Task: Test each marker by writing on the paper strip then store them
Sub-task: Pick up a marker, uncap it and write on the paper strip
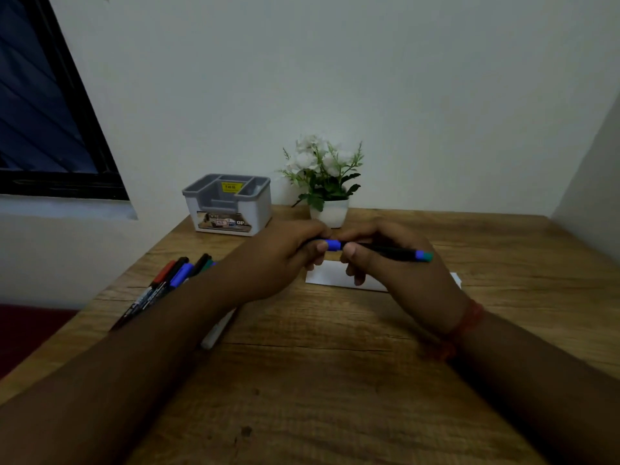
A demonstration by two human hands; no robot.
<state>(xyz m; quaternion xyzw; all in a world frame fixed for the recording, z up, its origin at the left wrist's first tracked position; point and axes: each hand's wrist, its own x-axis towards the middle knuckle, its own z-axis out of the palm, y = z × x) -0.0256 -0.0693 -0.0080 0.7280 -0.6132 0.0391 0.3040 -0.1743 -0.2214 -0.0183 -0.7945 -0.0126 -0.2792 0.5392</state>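
I am holding a blue marker (372, 249) level above the white paper strip (322, 276) at mid-desk, its cap end toward my left hand (285, 255), so testing is, I judge, barely under way. No writing is showing on the bare part of the strip. My left fingers are curling round the cap end; my right hand (392, 263) is pinching the black barrel. Several markers (174, 276) are lying on the wooden table (335, 380) to my left, none yet stored in the grey organizer (228, 204) by the wall.
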